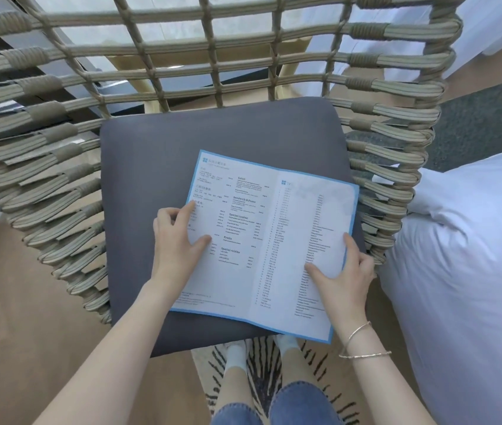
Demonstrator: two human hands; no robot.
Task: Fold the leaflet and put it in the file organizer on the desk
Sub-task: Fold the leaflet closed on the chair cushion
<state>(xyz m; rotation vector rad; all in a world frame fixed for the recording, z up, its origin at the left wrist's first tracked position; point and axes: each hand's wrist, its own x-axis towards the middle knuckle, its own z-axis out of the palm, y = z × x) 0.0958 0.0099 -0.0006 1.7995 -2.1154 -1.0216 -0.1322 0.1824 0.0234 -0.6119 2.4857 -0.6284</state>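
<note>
The leaflet (262, 240), white with a blue border and printed text, lies unfolded and flat on the dark grey seat cushion (182, 142) of a woven chair. My left hand (176, 240) rests on its left edge, index finger and thumb spread over the page. My right hand (343, 274) holds the right edge, thumb on top of the page and fingers along the border. A vertical crease runs down the middle of the leaflet. No file organizer or desk is in view.
The rope-woven chair back and arms (59, 167) surround the cushion on three sides. A white duvet or pillow (464, 271) lies at the right. My legs in jeans (274, 406) stand on a striped rug (262, 363) over wooden floor.
</note>
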